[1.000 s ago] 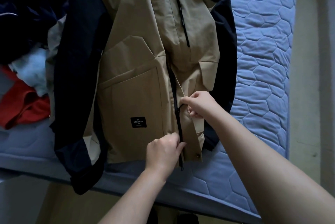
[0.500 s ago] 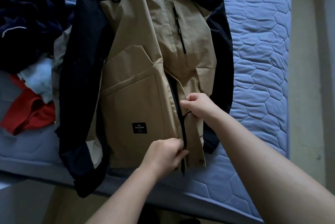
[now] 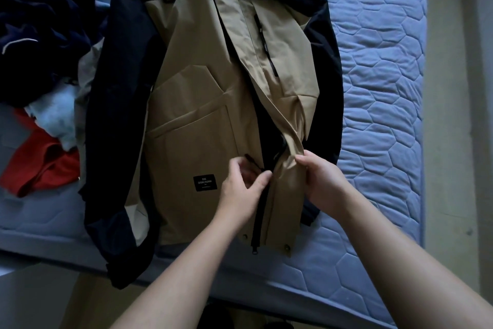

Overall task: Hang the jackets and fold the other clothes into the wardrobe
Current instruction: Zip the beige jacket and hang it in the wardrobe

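- While spread on the bed (image 3: 386,88): jacket (image 3: 192,115), by a clothes pile (image 3: 45,35).
- Right hand (image 3: 324,184): pinching its flap (image 3: 289,190).
- Left hand (image 3: 237,190): curled at the zip (image 3: 257,222), grip unclear.

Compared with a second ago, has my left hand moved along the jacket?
Yes. The left hand has moved up the jacket, from below the black label to level with it.

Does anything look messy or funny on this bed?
Yes. The tan and navy jacket gapes open in the middle, showing dark lining, because its zipper is closed only near the hem. At the left, a pile of clothes lies jumbled and unfolded on the mattress.
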A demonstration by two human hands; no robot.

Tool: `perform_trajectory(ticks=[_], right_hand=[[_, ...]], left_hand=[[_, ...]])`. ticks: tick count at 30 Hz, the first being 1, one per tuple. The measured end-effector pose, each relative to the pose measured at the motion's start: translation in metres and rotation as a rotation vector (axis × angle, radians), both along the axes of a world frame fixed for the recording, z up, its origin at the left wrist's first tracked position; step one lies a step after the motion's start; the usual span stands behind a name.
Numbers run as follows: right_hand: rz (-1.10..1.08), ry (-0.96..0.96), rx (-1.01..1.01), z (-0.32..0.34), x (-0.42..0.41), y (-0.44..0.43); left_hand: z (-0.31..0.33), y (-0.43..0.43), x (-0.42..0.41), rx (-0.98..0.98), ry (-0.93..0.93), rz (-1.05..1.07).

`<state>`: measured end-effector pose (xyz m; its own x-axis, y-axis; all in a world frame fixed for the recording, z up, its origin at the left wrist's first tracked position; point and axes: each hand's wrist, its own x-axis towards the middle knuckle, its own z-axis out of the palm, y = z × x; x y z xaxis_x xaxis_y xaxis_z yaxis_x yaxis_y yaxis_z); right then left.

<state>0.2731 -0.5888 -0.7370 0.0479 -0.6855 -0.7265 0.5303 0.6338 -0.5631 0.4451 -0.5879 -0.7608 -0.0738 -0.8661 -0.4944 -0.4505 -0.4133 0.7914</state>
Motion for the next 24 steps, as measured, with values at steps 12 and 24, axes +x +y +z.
perform_trajectory(ticks=[12,24], right_hand=[[0.337,1.051,-0.237,-0.006,0.005,-0.024],[0.102,1.296,-0.122,-0.007,0.008,-0.027]], left_hand=[[-0.008,-0.018,0.004,0.133,0.042,-0.089],[0.000,-0.012,0.020,0.223,0.144,-0.133]])
